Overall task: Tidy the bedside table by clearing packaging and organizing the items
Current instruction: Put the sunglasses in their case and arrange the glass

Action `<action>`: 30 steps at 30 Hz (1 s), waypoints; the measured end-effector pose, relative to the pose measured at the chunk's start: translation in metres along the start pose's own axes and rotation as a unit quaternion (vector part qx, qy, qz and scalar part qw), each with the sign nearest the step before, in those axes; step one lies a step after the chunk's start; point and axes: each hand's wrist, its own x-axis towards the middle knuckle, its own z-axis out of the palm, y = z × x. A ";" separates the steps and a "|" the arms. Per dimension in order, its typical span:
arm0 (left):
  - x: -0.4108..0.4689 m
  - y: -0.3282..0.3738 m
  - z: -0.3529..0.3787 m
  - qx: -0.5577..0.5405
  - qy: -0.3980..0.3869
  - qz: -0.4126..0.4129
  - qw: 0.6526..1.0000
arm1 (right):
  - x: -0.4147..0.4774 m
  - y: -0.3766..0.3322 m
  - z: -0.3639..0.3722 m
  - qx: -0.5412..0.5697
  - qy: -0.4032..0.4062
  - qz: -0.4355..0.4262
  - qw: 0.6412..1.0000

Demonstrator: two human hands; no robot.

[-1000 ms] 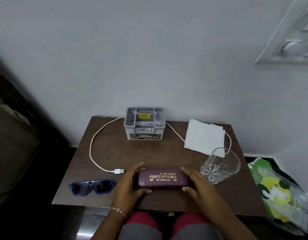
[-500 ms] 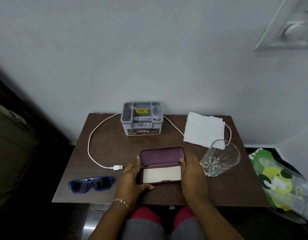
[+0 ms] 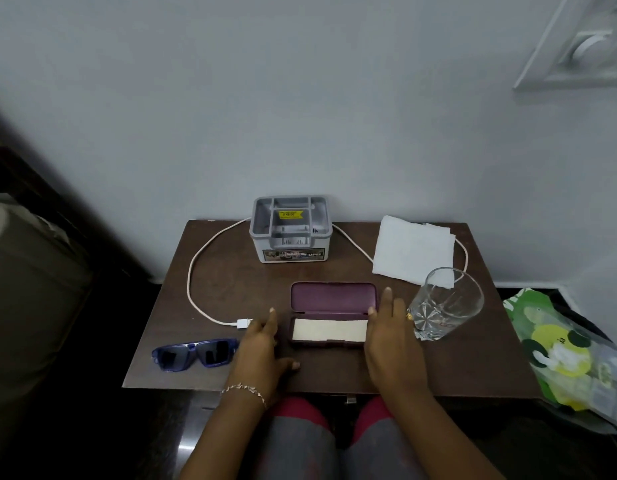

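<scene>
Flanking the opened spectacle case (image 3: 332,315) at table centre, left hand (image 3: 262,348) and right hand (image 3: 390,337) lay slack, grasping nothing; sunglasses (image 3: 196,353) at eight o'clock likely wanted casing next.

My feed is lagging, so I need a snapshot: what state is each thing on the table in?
Glasses case: open, cloth inside, no glasses.
Sunglasses: folded, on table.
Glass: upright, empty.
Organizer box: open-topped.
Cable: loose, unplugged end.
Napkin: folded.
Left hand: empty.
Right hand: empty.
</scene>
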 end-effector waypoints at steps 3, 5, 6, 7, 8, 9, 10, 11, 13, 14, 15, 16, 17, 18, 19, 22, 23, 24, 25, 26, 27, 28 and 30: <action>-0.023 -0.012 -0.016 -0.042 0.078 0.023 0.996 | -0.011 -0.009 -0.018 0.028 0.008 -0.024 0.999; -0.043 -0.024 -0.028 -0.096 0.172 0.009 0.980 | -0.021 -0.027 -0.032 0.129 -0.009 -0.019 0.991; -0.052 -0.032 -0.035 -0.125 0.226 -0.007 0.966 | -0.027 -0.039 -0.037 0.186 -0.014 -0.014 0.982; -0.059 -0.040 -0.044 -0.149 0.284 -0.020 0.947 | -0.032 -0.053 -0.041 0.233 -0.020 -0.013 0.972; -0.063 -0.053 -0.052 -0.166 0.335 -0.035 0.927 | -0.037 -0.067 -0.042 0.272 -0.040 -0.014 0.961; -0.065 -0.064 -0.059 -0.186 0.371 -0.056 0.908 | -0.041 -0.080 -0.038 0.305 -0.075 -0.012 0.949; -0.064 -0.077 -0.066 -0.217 0.389 -0.087 0.891 | -0.044 -0.094 -0.033 0.333 -0.123 -0.001 0.935; -0.062 -0.090 -0.071 -0.252 0.389 -0.119 0.878 | -0.046 -0.106 -0.027 0.357 -0.180 0.019 0.917; -0.053 -0.112 -0.075 -0.314 0.351 -0.165 0.867 | -0.046 -0.128 -0.016 0.376 -0.271 0.058 0.884; -0.048 -0.120 -0.073 -0.331 0.328 -0.174 0.868 | -0.044 -0.136 -0.011 0.374 -0.291 0.065 0.878; -0.044 -0.126 -0.072 -0.343 0.306 -0.180 0.870 | -0.043 -0.142 -0.006 0.371 -0.299 0.068 0.877; -0.040 -0.129 -0.069 -0.357 0.290 -0.185 0.868 | -0.042 -0.148 0.000 0.366 -0.300 0.069 0.878; -0.037 -0.130 -0.067 -0.375 0.277 -0.186 0.865 | -0.042 -0.152 0.006 0.361 -0.297 0.070 0.881; -0.035 -0.131 -0.064 -0.391 0.270 -0.189 0.860 | -0.043 -0.155 0.011 0.355 -0.289 0.071 0.886; -0.034 -0.132 -0.062 -0.402 0.269 -0.189 0.855 | -0.044 -0.157 0.016 0.352 -0.279 0.074 0.890; -0.032 -0.127 -0.059 -0.417 0.274 -0.183 0.847 | -0.046 -0.159 0.023 0.364 -0.253 0.093 0.892; -0.031 -0.124 -0.059 -0.420 0.273 -0.181 0.846 | -0.045 -0.159 0.023 0.372 -0.248 0.102 0.889; -0.031 -0.122 -0.060 -0.426 0.273 -0.179 0.844 | -0.044 -0.158 0.022 0.382 -0.241 0.108 0.886; -0.031 -0.118 -0.062 -0.435 0.274 -0.173 0.840 | -0.043 -0.156 0.019 0.398 -0.228 0.113 0.882; -0.030 -0.111 -0.065 -0.441 0.275 -0.166 0.838 | -0.041 -0.153 0.015 0.417 -0.210 0.114 0.877; -0.029 -0.103 -0.069 -0.446 0.275 -0.153 0.838 | -0.039 -0.148 0.009 0.432 -0.188 0.110 0.875; -0.028 -0.094 -0.071 -0.451 0.273 -0.138 0.838 | -0.035 -0.142 0.002 0.438 -0.164 0.105 0.877; -0.021 -0.073 -0.071 -0.467 0.260 -0.109 0.838 | -0.027 -0.126 -0.013 0.434 -0.123 0.096 0.887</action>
